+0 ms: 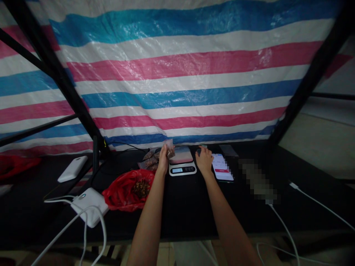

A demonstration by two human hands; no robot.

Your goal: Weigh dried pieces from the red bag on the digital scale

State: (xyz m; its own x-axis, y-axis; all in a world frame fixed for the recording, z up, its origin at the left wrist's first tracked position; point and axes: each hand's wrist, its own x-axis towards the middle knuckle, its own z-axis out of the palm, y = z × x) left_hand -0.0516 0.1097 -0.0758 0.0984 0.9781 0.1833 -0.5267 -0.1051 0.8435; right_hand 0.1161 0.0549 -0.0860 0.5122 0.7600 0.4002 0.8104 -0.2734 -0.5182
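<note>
My left hand [163,159] is closed on a small clear plastic bag [170,150] with brownish contents, at the left edge of a digital kitchen scale [183,170]. The scale has a shiny metal plate and a lit display. Several similar filled bags [149,161] lie just left of that hand. My right hand [204,160] is to the right of the scale, fingers curled around a small dark thing I cannot make out. Closer to me, an open red plastic bag [122,192] holds a heap of brownish dried pieces [141,188].
Right of my right hand lies a phone [222,168] with a lit screen; behind it is a flat clear bag [228,150]. White power banks [90,207] and cables occupy the left. A white cable [318,199] crosses the right. Black frame posts and a striped sheet [180,66] stand behind.
</note>
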